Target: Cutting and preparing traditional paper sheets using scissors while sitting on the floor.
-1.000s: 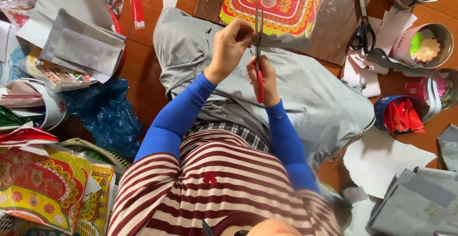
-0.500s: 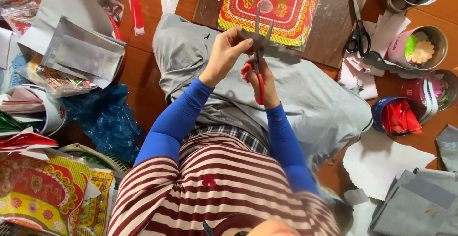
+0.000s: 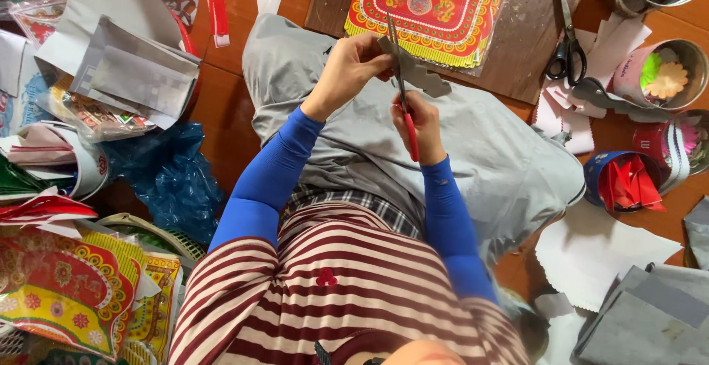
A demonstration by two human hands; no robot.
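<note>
Seen from above, a seated person in a striped red-and-white top with blue sleeves works over a lap covered in grey cloth [image 3: 487, 151], on a reddish-brown wooden floor [image 3: 221, 107]. At the far left of the frame lie folded silver-grey paper sheets [image 3: 129, 73]; below them a crumpled blue plastic bag [image 3: 166, 177], and in the lower left corner a stack of red-and-yellow ornamented paper pieces [image 3: 63, 302]. Just left of centre, the left hand [image 3: 351, 66] has its fingers pinched on a flat grey cut-out paper shape [image 3: 417, 76], held above the lap near the upper middle of the frame. Touching that shape, the red-handled scissors [image 3: 402, 92] stand nearly upright, blades pointing to the top of the frame; the right hand [image 3: 421, 125] has its fingers curled closed through the red handles. Behind both hands, at top centre, a red-and-gold decorated paper panel [image 3: 428, 7] rests on a brown wooden board [image 3: 517, 47]. Right of it, a second pair of scissors with black handles [image 3: 567, 40] lies on the board's edge. At the far right stand a round metal tin holding a paper flower [image 3: 661, 73] and a blue cup filled with red paper scraps [image 3: 624, 180]; a white paper sheet [image 3: 598, 254] lies in the lower right.
</note>
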